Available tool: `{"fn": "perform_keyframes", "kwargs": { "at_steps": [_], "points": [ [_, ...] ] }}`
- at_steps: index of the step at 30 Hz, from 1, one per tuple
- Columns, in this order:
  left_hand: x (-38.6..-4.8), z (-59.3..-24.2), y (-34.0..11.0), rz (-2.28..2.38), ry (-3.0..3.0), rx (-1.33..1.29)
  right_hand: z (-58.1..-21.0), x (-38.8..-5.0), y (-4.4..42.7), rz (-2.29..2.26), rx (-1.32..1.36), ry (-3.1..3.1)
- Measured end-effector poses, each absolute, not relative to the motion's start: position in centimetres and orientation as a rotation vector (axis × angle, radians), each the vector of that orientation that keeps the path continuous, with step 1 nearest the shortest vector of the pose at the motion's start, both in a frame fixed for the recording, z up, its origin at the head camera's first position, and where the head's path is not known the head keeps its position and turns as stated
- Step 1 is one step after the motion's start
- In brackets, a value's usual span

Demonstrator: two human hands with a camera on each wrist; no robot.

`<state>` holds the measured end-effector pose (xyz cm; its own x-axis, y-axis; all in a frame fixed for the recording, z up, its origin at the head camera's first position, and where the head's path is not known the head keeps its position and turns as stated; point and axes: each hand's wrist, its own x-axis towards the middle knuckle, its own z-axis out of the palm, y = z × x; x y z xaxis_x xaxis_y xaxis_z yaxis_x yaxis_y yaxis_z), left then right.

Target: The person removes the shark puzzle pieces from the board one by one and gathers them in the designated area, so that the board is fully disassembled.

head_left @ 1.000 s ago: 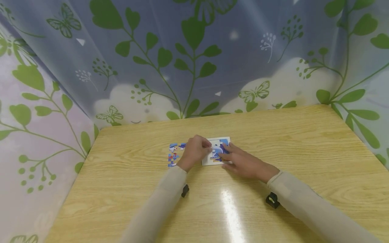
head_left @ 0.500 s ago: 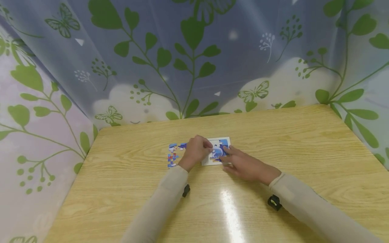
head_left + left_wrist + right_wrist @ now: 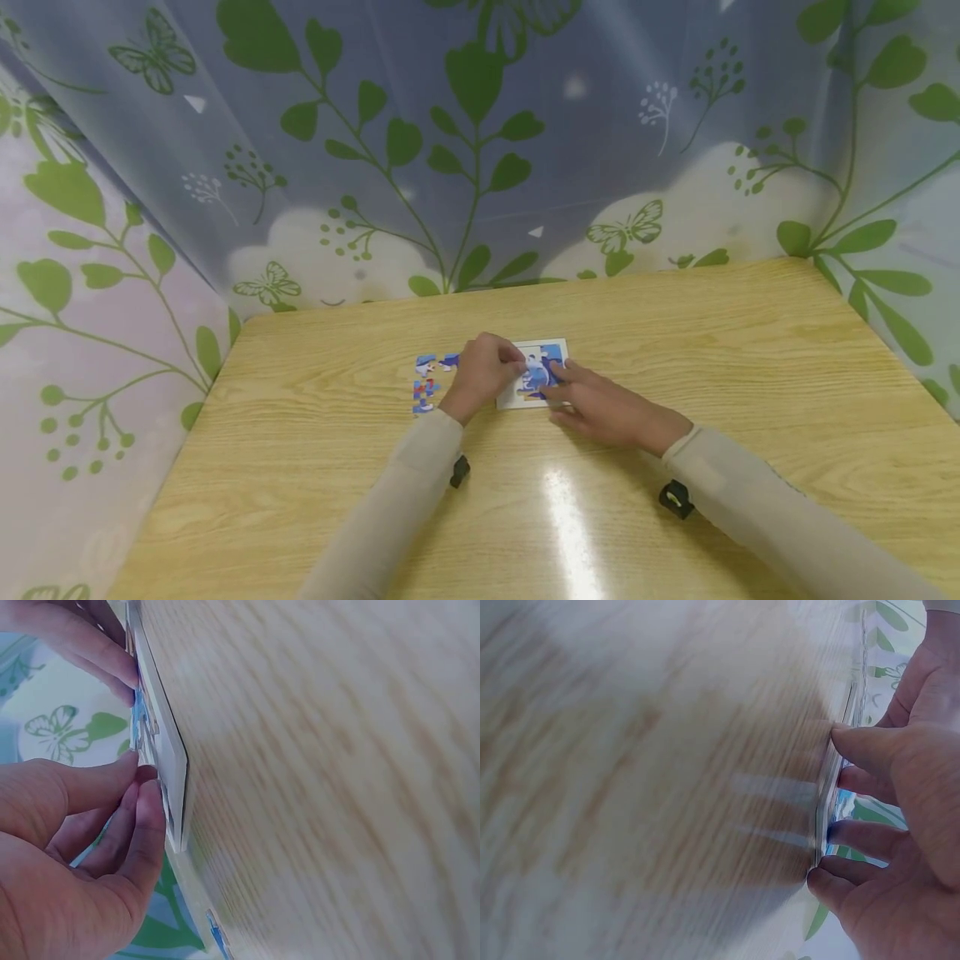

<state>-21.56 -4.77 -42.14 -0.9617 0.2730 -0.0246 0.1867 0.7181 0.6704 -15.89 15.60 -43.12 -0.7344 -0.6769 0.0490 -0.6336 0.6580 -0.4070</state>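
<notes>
In the head view, a white-framed puzzle board (image 3: 511, 399) with a blue picture lies flat on the table. My left hand (image 3: 483, 375) is over its left side, thumb and fingertips pinched together on a small puzzle piece that is mostly hidden; the left wrist view shows this left hand (image 3: 97, 840) just above the board's surface. Across the board's right part rests my right hand (image 3: 603, 404), fingers spread and fairly straight, touching the picture. In the right wrist view, the thumb of the right hand (image 3: 900, 802) touches the board's near edge (image 3: 823, 817).
Several loose puzzle pieces (image 3: 425, 392) lie on the wooden table (image 3: 337, 467) left of the board, some partly behind the left hand. A patterned curtain (image 3: 420, 167) hangs behind the table. Glare crosses the tabletop in front of the board.
Both hands stay almost in place. At the left fingertips, the blue and white pattern on the board looks slightly different, as though a piece there shifted or turned a little.
</notes>
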Motion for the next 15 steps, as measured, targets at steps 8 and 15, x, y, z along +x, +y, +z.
{"fn": "perform_keyframes", "kwargs": {
  "at_steps": [8, 15],
  "points": [
    [-21.52, -42.23, -4.68, 1.16, 2.757, 0.297, -43.09, -15.8, 15.59, -0.623, -1.107, 2.773],
    [-21.43, -42.26, -4.95, 1.216, 2.739, 0.278, -43.2, -15.76, 15.61, -0.634, -1.094, 2.772]
  ]
}}
